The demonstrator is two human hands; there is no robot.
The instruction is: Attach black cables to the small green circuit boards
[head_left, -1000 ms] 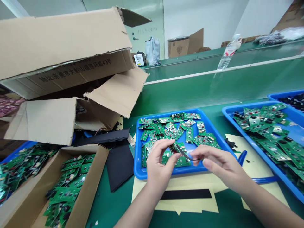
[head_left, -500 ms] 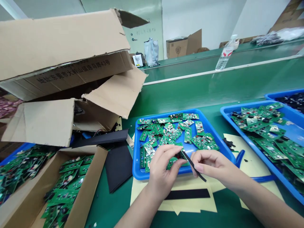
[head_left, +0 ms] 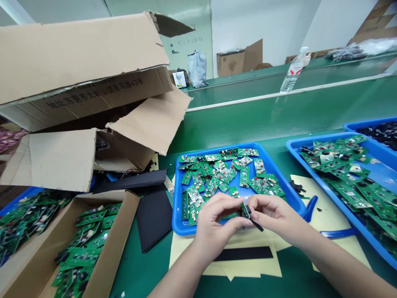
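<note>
By the blue tray's near rim (head_left: 182,230), our left grip (head_left: 213,221) holds a circuit board (head_left: 245,211), our right grip (head_left: 274,213) a black strip (head_left: 258,226).

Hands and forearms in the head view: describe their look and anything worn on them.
The left hand and right hand are both bare, without gloves; no ring shows on what is visible. The left forearm and right forearm are slim and uncovered: no sleeve, watch or bracelet is in view, and no markings stand out.
</note>
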